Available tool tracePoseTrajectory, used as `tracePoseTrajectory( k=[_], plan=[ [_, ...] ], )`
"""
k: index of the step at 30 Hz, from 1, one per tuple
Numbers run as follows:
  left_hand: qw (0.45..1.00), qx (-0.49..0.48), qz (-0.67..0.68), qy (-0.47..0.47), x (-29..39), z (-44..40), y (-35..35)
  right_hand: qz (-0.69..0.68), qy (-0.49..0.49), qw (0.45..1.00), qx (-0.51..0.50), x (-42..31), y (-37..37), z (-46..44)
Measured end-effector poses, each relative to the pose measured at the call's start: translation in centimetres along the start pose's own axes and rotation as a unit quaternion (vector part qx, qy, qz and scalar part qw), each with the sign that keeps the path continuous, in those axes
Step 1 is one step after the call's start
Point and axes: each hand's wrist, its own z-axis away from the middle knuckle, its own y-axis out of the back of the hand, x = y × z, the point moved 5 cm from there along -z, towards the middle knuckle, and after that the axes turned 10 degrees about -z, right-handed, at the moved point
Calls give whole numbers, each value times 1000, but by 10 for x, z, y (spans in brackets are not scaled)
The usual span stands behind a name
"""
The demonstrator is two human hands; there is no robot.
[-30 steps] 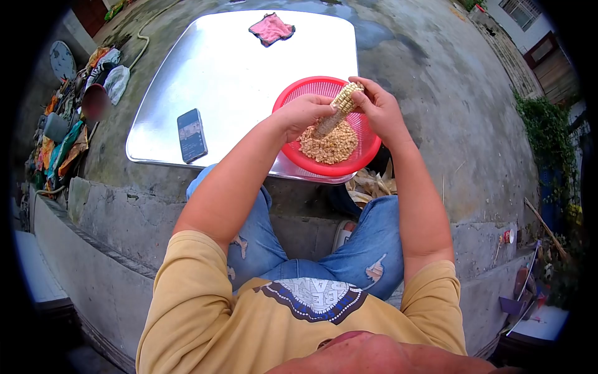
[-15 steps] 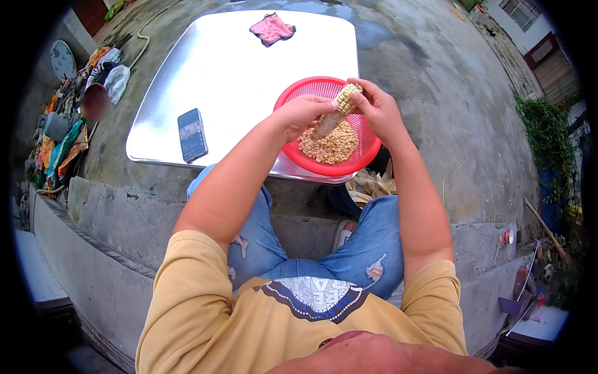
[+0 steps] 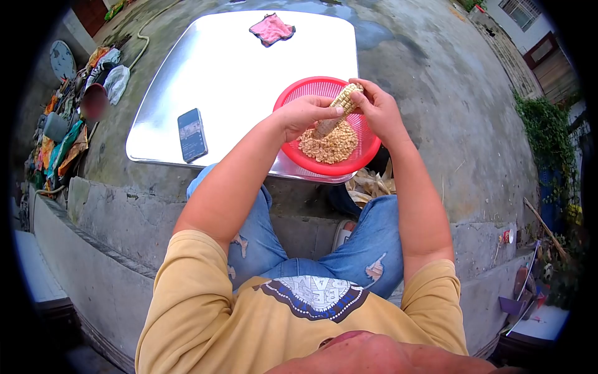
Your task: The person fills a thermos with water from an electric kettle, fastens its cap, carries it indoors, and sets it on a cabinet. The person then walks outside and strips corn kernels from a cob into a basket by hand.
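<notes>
A corn cob (image 3: pixel 346 100) is held aslant over a red plastic basket (image 3: pixel 289 96). Its upper part still carries pale kernels, while the lower end is bare. My right hand (image 3: pixel 379 111) grips the upper end, with the thumb on the near side. My left hand (image 3: pixel 306 115) is closed about the middle of the cob, its thumb pressed against the kernels. Beneath both hands, loose corn kernels (image 3: pixel 333 146) lie heaped in the basket. Part of the left fingers is hidden behind the cob.
The basket stands at the near right corner of a shiny metal table (image 3: pixel 237 81). A phone (image 3: pixel 192 135) lies at the table's left, and a pink cloth (image 3: pixel 272 29) at its far side. Dry husks (image 3: pixel 372 185) fill a dark container below the basket.
My left thumb has shifted slightly right along the cob, and the cob has turned a little in my hands. The basket, phone and cloth have stayed in place.
</notes>
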Motion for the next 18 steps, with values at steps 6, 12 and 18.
tracePoseTrajectory(
  k=[6, 12, 18],
  plan=[
    [999, 28, -21, -18, -9, -11, 5, -4, -1, 1000, -2, -1, -2, 1],
    [997, 40, -55, -43, -10, -13, 6, -21, -11, 1000, 10, 1, 0, 0],
    [992, 54, -100, -54, 1, -6, -3, -5, -2, 1000, 15, 5, 3, -2]
  ],
)
